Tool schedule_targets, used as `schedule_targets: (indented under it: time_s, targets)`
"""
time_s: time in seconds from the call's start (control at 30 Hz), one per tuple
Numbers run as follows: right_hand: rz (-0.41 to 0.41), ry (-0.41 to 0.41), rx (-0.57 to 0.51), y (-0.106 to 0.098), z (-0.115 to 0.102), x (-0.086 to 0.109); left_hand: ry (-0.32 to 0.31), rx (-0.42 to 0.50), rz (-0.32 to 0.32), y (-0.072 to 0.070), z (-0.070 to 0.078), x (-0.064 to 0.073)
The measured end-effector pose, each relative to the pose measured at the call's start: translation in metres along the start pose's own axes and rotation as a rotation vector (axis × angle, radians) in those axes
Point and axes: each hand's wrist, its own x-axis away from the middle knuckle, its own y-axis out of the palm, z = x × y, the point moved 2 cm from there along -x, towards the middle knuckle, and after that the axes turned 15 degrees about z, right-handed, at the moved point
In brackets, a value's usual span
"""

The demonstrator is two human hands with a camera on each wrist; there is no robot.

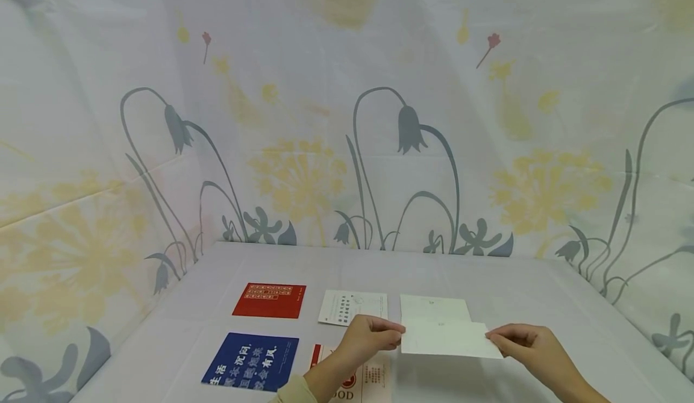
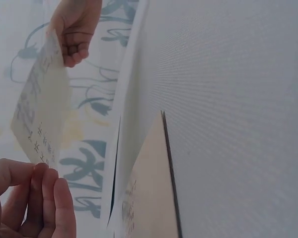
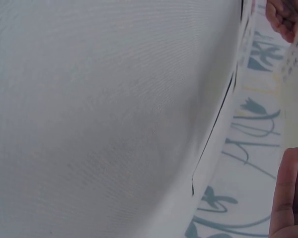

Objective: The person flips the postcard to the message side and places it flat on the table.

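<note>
A pale cream card is held up above the table between both hands. My left hand pinches its left edge, and my right hand pinches the right edge. From above, the held card looks almost blank, with one tiny mark. Dark handwriting-like characters cover its underside in the left wrist view. Just behind it, a similar cream card lies on the table, partly covered by the held one. My left forearm hides part of a cream-and-red card beneath it.
To the left lie a red card and a blue card with white characters. A white printed card lies beyond my left hand. The white-covered table meets flower-patterned curtains at the back and sides.
</note>
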Motion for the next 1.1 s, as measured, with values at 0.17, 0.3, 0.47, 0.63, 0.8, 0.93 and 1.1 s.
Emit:
schedule_targets:
  time_s: [0.17, 0.3, 0.47, 0.63, 0.8, 0.93, 1.1]
  targets:
    - [0.002, 0.014, 0.010, 0.0017, -0.0004, 0.0008, -0.022, -0.032, 0.018, 0.0013, -0.0009, 0.0000]
    - [0.003, 0.026, 0.001, 0.0023, -0.0012, 0.0016, -0.031, -0.026, 0.026, 0.0023, -0.0013, 0.0005]
    - [-0.037, 0.008, -0.063, 0.0032, -0.0009, 0.0003, -0.026, 0.005, 0.034, 0.0029, -0.0022, -0.0001]
    - [-0.068, 0.047, -0.091, 0.0051, -0.0007, 0.0002, -0.031, 0.002, 0.043, 0.0032, -0.0043, 0.0017]
    - [-0.080, 0.070, -0.069, 0.0064, -0.0011, 0.0029, -0.037, -0.019, 0.049, 0.0053, -0.0057, 0.0049]
    - [-0.094, 0.090, -0.064, 0.0073, 0.0010, 0.0042, -0.046, -0.042, 0.060, 0.0069, -0.0056, 0.0073]
    - [-0.108, 0.127, -0.063, 0.0088, 0.0060, 0.0066, -0.040, -0.103, 0.063, 0.0085, -0.0070, 0.0073]
